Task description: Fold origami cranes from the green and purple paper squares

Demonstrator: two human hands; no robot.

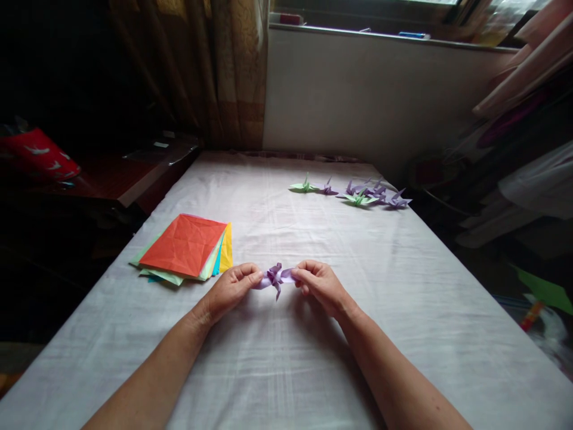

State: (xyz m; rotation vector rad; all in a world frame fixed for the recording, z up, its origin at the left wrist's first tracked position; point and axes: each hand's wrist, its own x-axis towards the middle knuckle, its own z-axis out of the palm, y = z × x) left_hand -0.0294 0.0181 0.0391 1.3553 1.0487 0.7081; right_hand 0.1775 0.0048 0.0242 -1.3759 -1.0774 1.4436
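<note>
Between my two hands is a purple paper crane, its wings stretched out to either side. My left hand pinches the left wing between thumb and fingers. On the other side, my right hand pinches the right wing tip the same way. The crane's body and folded points stand up and down in the middle. Just left of my left hand lies a stack of coloured square paper, with a creased red sheet on top and green, blue and yellow edges showing beneath.
The table has a pale cloth. Toward its far right stand finished cranes: a green crane, a purple crane and several more, including another green crane. A dark side table adjoins at left; hanging clothes are at right.
</note>
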